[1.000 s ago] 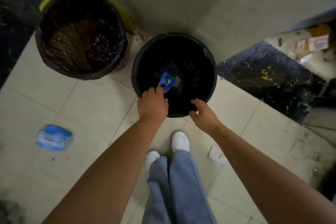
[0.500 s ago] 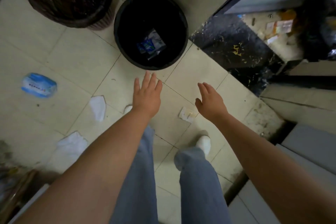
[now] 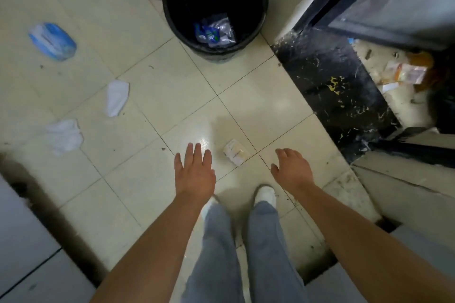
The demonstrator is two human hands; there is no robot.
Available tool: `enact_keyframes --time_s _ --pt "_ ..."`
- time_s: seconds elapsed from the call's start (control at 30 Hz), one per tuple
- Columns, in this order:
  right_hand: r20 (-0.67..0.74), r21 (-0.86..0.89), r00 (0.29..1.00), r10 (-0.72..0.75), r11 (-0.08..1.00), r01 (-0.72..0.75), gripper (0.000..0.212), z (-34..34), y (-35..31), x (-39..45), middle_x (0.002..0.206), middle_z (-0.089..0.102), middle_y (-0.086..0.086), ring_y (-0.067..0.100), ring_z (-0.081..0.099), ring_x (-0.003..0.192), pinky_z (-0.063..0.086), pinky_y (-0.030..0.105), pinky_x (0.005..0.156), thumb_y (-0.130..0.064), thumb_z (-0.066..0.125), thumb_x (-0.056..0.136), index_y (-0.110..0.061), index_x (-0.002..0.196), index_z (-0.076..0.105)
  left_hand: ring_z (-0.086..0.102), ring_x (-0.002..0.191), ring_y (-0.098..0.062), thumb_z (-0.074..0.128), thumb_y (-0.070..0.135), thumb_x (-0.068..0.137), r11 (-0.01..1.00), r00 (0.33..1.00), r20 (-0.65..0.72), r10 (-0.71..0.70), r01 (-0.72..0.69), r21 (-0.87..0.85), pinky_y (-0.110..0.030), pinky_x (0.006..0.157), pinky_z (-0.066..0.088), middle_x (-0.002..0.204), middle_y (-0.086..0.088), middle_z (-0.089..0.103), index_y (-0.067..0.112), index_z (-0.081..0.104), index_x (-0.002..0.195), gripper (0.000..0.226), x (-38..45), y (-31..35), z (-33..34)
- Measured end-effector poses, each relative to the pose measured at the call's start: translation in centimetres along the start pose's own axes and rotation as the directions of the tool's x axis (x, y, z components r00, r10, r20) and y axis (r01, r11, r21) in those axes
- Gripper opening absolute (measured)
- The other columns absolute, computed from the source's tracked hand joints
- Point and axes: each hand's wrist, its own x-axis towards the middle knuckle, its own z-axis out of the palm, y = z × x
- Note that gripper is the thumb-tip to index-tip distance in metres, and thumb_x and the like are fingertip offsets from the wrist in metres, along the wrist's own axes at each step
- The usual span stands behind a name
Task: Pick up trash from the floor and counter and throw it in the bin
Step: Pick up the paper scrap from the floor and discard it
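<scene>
We are reaching with both the left hand (image 3: 195, 174) and the right hand (image 3: 291, 171) spread wide, holding nothing. The small cream wrapper (image 3: 235, 151), lying on the floor well short of the black bin (image 3: 263, 5), is probably our next pickup, calling for a pinch.

The round black plastic bin (image 3: 214, 5) stands on the cream tiled floor (image 3: 152, 81) ahead, blue-and-clear plastic wrappers (image 3: 213, 33) inside it. Left of it lie a blue-and-white soft packet (image 3: 52, 41) and two crumpled white tissues (image 3: 117, 97) (image 3: 65, 136). A small pale paper wrapper (image 3: 235, 151) lies between both hands.
</scene>
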Motion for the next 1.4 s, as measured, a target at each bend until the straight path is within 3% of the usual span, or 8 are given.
enact_keyframes --time_s 0.23,0.53,0.67,0.8,0.9,1.07,1.2,1.4 --pt "0.053 -0.072 0.998 -0.037 0.997 0.040 0.046 12.0 -2.2 11.8 0.137 0.048 0.014 0.029 0.045 0.126 0.042 0.039 0.101 -0.030 0.042 0.096 -0.006 0.135 0.039 -0.009 0.150 -0.024 0.021 0.032 0.103 0.996 0.999 -0.030 -0.045 0.043 -0.077 -0.041 0.123 -0.001 0.162 -0.007 -0.008 0.012 0.000 0.152 0.057 8.8 -1.7 12.6" --pt "-0.105 0.005 0.989 0.107 0.994 -0.107 0.064 23.4 -1.7 24.7 0.141 0.040 0.016 0.031 0.038 0.131 0.038 0.043 0.107 -0.032 0.056 0.090 -0.006 0.140 0.026 -0.010 0.150 -0.025 0.022 0.034 0.103 0.981 0.994 0.039 -0.102 0.107 -0.165 -0.040 0.123 0.000 0.161 -0.010 -0.011 0.011 -0.003 0.152 0.060 20.1 -3.2 26.0" --pt "-0.184 0.070 0.962 0.202 0.979 -0.192 0.040 24.6 -2.1 27.6 0.127 0.055 0.015 0.032 0.048 0.121 0.037 0.043 0.103 -0.020 0.050 0.091 -0.006 0.128 0.045 -0.011 0.150 -0.025 0.022 0.035 0.103 0.971 0.993 0.022 -0.112 0.114 -0.208 -0.040 0.123 0.000 0.161 -0.010 -0.013 0.013 -0.003 0.152 0.060 22.4 -3.9 27.4" --pt "-0.141 -0.024 0.987 0.074 0.997 -0.078 0.028 22.9 -3.4 25.9 0.106 0.061 0.017 0.032 0.057 0.104 0.044 0.038 0.091 -0.017 0.044 0.095 0.001 0.112 0.058 -0.010 0.150 -0.025 0.023 0.034 0.103 0.946 0.989 0.018 -0.149 0.148 -0.289 -0.040 0.123 0.001 0.161 -0.009 -0.011 0.012 -0.001 0.152 0.059 21.4 -5.0 26.0" --pt "-0.116 -0.078 0.992 -0.041 0.996 0.032 0.028 20.1 -6.1 22.5 0.088 0.047 0.010 0.027 0.055 0.088 0.048 0.038 0.084 -0.018 0.044 0.095 0.003 0.106 0.058 -0.009 0.150 -0.024 0.023 0.034 0.102 0.911 0.979 0.033 -0.200 0.199 -0.361 -0.040 0.123 0.002 0.162 -0.009 -0.008 0.013 0.001 0.152 0.059 18.4 -6.7 22.9" --pt "-0.080 -0.116 0.988 -0.135 0.985 0.125 0.029 12.2 -13.9 16.9 0.089 0.048 0.010 0.021 0.048 0.080 0.050 0.036 0.079 -0.019 0.044 0.095 0.004 0.106 0.059 -0.006 0.150 -0.025 0.026 0.032 0.102 0.834 0.952 0.018 -0.305 0.277 -0.477 -0.041 0.123 0.004 0.162 -0.009 -0.004 0.012 0.005 0.152 0.058 12.4 -12.1 15.2" --pt "-0.078 -0.146 0.969 -0.234 0.964 0.221 0.031 5.7 -21.5 14.6 0.104 0.058 0.019 0.030 0.057 0.092 0.038 0.027 0.072 -0.019 0.042 0.096 0.004 0.110 0.058 -0.003 0.150 -0.025 0.027 0.029 0.102 0.795 0.926 -0.019 -0.377 0.313 -0.520 -0.041 0.122 0.006 0.162 -0.009 0.001 0.011 0.008 0.151 0.056 10.4 -18.0 9.2" --pt "-0.187 0.091 0.947 -0.261 0.955 0.281 0.022 -1.9 -30.0 14.4 0.077 0.050 0.007 0.021 0.048 0.076 0.033 0.018 0.049 -0.016 0.044 0.095 -0.010 0.074 0.047 -0.001 0.150 -0.026 0.031 0.028 0.102 0.768 0.904 0.021 -0.427 0.374 -0.520 -0.042 0.122 0.008 0.161 -0.009 0.004 0.010 0.010 0.151 0.056 9.9 -24.0 1.9"
